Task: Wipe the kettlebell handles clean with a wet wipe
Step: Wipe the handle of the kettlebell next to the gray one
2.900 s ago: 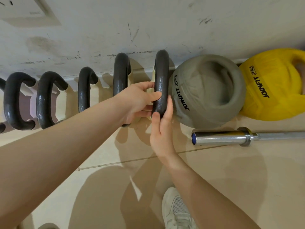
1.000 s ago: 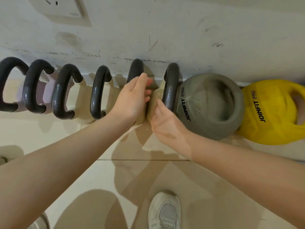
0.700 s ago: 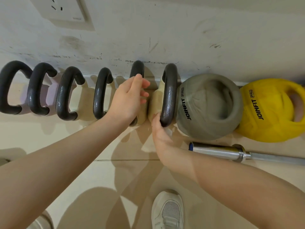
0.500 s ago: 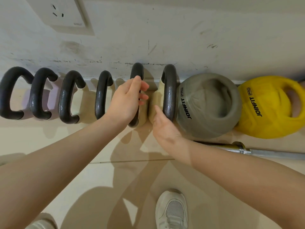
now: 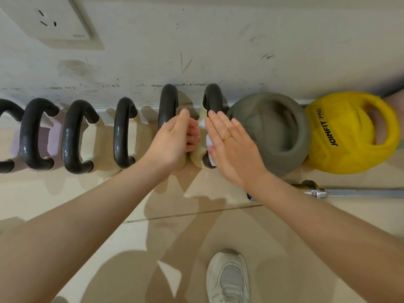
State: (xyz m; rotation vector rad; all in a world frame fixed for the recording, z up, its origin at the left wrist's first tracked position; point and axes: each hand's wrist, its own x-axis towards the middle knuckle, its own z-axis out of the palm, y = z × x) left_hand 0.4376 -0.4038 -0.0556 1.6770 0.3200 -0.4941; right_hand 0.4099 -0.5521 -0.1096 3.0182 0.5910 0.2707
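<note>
Several kettlebells with black handles stand in a row against the wall. My left hand (image 5: 172, 138) is curled around the fifth handle (image 5: 168, 101), its fingers wrapped to the right side. My right hand (image 5: 229, 143) lies flat over the sixth handle (image 5: 213, 97), fingers stretched toward the wall. A white wet wipe (image 5: 208, 142) shows at the left edge of that palm, pressed between the hand and the handle. The right thumb is hidden. The handles further left (image 5: 122, 132) are untouched.
A grey soft kettlebell (image 5: 275, 132) and a yellow one (image 5: 349, 138) sit right of the row. A steel barbell (image 5: 354, 192) lies on the floor in front of them. A wall socket (image 5: 52, 22) is at top left. My white shoe (image 5: 227, 278) is below.
My right hand has moved from the near side of the sixth handle up over its top, fingers now stretched flat, and the wipe shows. My left hand stays on the fifth handle.
</note>
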